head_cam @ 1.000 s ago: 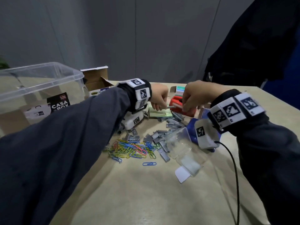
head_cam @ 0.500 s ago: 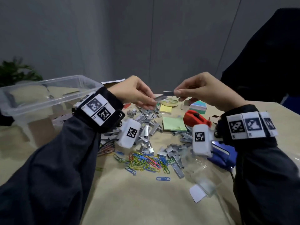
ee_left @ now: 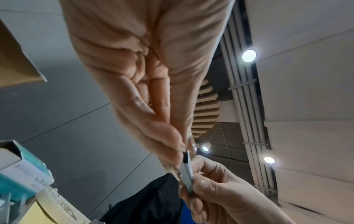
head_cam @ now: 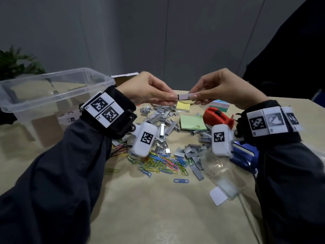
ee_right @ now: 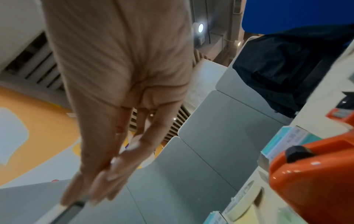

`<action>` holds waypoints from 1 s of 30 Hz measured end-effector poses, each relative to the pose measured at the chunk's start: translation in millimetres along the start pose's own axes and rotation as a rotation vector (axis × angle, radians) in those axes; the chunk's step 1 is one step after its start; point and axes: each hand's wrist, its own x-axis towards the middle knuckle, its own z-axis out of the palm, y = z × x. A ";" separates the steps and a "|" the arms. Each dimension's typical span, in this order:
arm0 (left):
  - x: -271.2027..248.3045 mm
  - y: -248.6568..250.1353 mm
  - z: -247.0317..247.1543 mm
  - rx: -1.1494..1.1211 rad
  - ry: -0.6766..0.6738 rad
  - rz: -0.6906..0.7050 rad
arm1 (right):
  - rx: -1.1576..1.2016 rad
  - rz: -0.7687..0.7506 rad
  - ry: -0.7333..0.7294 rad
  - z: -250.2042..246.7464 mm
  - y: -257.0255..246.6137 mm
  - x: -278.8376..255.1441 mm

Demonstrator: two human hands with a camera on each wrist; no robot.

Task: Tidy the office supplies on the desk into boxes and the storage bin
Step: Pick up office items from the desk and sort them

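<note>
Head view first, scanning from the left of the frame: our clear storage bin (head_cam: 52, 88) sits at the upper left, its near rim running along toward centre, with a cardboard box (head_cam: 124, 79) peeking out behind its right corner. Below that, our left sleeve fills the lower left.

Moving to the middle, our left hand (head_cam: 147, 89) is raised above the clutter and pinches one end of a strip of staples (head_cam: 183, 97) between thumb and fingertips. Our right hand (head_cam: 223, 87) pinches the other end, so the strip hangs level between the two, well clear of the desk (head_cam: 158, 208). The left wrist view shows the same pinch from below.

Under the hands lies a loose heap of staple strips (head_cam: 163, 124), and lower down a tangle of coloured paper clips (head_cam: 161, 164), one blue clip apart from it. Sticky notes (head_cam: 192, 122) sit at centre right, just beside a red tape dispenser (head_cam: 218, 118), and a small teal box (head_cam: 220, 105) is behind it.

Lower right there's a clear plastic box (head_cam: 221, 171) lying on its side, touching something blue we can't identify. Bare desk opens toward the bottom centre, and the far edge runs across the upper right.
</note>
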 end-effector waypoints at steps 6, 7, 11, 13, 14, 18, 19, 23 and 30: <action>3.5 -8.9 11.3 -0.104 0.059 -0.017 | 0.076 0.038 0.006 8.8 4.5 3.9; 3.8 -9.8 12.7 -0.120 0.080 -0.016 | 0.065 0.038 0.007 9.5 5.4 4.2; 2.3 -12.9 13.9 -0.197 0.157 -0.020 | 0.027 0.003 0.016 10.7 8.9 4.3; 2.2 -13.6 14.0 -0.225 0.196 -0.013 | 0.027 -0.022 0.034 11.6 9.7 5.0; 2.4 -13.4 14.3 -0.237 0.210 -0.007 | 0.035 -0.029 0.050 12.3 9.8 5.1; 2.9 -11.6 15.0 -0.241 0.221 0.022 | -0.001 -0.063 0.097 16.1 8.7 4.3; 3.3 -11.6 15.0 -0.231 0.227 0.029 | -0.011 -0.066 0.097 16.5 8.0 3.8; 3.0 -12.0 16.3 -0.220 0.232 0.044 | -0.070 -0.080 0.101 17.5 1.8 1.6; 4.0 -8.9 30.3 0.020 0.178 0.133 | -0.249 -0.038 0.164 -18.5 -12.1 -13.3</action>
